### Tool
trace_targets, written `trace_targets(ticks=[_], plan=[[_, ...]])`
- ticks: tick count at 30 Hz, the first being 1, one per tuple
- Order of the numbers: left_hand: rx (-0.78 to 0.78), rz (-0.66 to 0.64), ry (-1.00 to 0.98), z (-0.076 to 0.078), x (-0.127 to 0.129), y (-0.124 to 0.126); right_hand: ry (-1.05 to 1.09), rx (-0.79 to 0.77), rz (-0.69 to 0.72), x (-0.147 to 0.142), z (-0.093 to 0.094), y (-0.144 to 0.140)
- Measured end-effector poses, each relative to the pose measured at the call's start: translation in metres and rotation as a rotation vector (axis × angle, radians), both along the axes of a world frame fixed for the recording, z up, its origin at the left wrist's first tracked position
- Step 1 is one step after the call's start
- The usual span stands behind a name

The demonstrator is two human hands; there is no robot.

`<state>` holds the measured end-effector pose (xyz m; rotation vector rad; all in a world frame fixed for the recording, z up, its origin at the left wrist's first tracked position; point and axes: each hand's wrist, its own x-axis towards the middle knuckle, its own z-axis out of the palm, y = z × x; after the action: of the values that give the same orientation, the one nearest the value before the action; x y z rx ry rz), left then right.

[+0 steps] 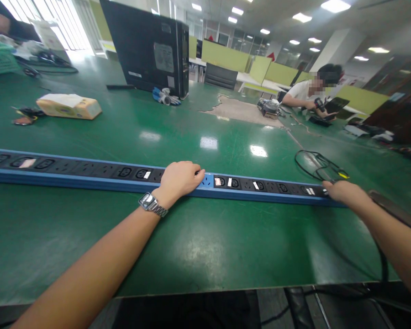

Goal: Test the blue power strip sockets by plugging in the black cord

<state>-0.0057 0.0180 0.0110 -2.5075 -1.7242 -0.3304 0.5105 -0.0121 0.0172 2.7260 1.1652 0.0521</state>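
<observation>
A long blue power strip (89,176) with black sockets lies across the green table (192,237). My left hand (180,178), a metal watch on its wrist, rests on the strip near the middle, fingers curled over its top. At the strip's right end sits my right hand (342,191), gripping the end where a black cable leaves it.
A black computer tower (147,48) stands at the back, gloves (166,97) beside it. A tissue pack (68,106) lies at the left. A coiled black cable (318,165) rests near the right end. A seated person (311,93) works at the far right.
</observation>
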Motion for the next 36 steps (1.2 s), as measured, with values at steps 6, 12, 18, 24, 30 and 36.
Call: trace_targets(ticks=[6,12,18,24,30,36], plan=[[-0.037,0.005,0.003,0.003,0.001,-0.002,0.025,-0.020,-0.101,-0.029,0.012,-0.014],[-0.070,0.012,-0.012,0.005,0.003,-0.001,-0.037,0.013,-0.073,-0.052,0.010,-0.021],[-0.064,0.012,0.005,0.003,0.003,0.000,-0.058,0.033,-0.066,-0.062,0.009,-0.025],[-0.065,0.011,0.009,0.003,0.004,0.001,-0.083,0.063,-0.066,-0.065,0.008,-0.028],[-0.065,0.006,0.005,0.005,0.003,-0.001,-0.045,-0.031,-0.024,-0.054,0.012,-0.024],[-0.049,0.006,-0.017,0.004,0.001,-0.002,-0.016,-0.166,0.100,-0.018,0.011,-0.008]])
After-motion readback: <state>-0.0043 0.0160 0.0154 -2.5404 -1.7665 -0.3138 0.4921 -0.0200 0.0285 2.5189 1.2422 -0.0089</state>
